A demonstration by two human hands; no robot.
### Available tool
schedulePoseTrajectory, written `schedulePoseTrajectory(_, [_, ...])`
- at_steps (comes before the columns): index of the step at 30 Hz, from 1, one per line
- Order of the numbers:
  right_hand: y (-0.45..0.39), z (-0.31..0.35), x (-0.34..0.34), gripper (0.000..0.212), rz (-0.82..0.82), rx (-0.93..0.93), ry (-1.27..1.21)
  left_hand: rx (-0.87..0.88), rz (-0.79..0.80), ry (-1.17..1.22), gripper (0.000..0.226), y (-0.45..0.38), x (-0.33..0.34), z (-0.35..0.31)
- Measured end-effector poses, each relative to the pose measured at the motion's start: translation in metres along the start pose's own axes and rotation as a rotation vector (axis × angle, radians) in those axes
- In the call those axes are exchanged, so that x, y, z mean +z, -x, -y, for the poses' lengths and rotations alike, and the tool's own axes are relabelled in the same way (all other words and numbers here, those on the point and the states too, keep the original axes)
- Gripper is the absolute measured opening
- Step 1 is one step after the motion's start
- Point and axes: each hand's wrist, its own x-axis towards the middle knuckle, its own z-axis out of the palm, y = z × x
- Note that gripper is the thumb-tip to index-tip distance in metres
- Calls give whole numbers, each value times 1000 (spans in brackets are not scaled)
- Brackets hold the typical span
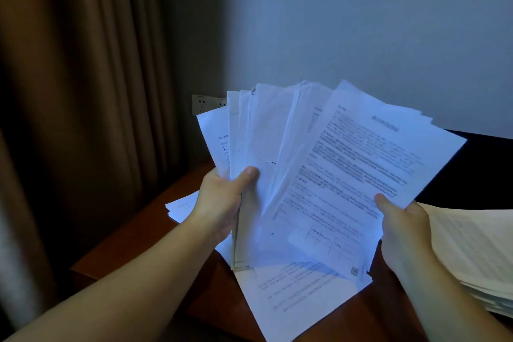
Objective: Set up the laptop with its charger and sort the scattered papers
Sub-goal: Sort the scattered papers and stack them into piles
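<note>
I hold a fanned bundle of printed white papers [319,164] upright above a reddish-brown wooden table [155,233]. My left hand [222,197] grips the bundle's lower left, thumb on the front. My right hand [402,233] pinches the right edge of the front sheet, thumb on top. One loose printed sheet [294,300] lies flat on the table under the bundle. A few more sheets [181,207] lie beyond my left wrist. No laptop or charger is visible.
A thick stack of cream-coloured papers [477,253] rests on the table at the right. A wall socket plate [205,104] sits behind the bundle. Brown curtains [83,91] hang at the left, beside a pale wall. A dark surface [477,169] lies at the back right.
</note>
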Motion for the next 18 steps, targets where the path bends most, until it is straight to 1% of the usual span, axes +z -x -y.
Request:
schedulePoseTrajectory(4, [-2, 2, 6, 28, 210, 8, 66, -31, 80, -62, 27, 2, 4, -1])
schedulePoseTrajectory(6, [-5, 2, 8, 30, 257, -13, 113, -44, 108, -43, 30, 3, 7, -2])
schedulePoseTrajectory(8, [-7, 3, 8, 26, 233, -38, 135, -32, 116, -29, 29, 2, 9, -2])
schedulePoseTrajectory(11, [-13, 1, 5, 20, 108, -86, 141, -7, 87, -27, 24, 2, 10, -4])
schedulePoseTrajectory(13, [-16, -2, 2, 20, 40, -93, 121, 4, 73, -36, 20, 0, 9, -4])
schedulePoseTrajectory(15, [-14, -3, 3, 23, 38, -87, 101, 4, 73, -53, 19, 1, 11, -3])
schedulePoseTrajectory(18, [-8, 1, 10, 24, 103, -84, 89, 9, 105, -89, 26, 5, 19, 0])
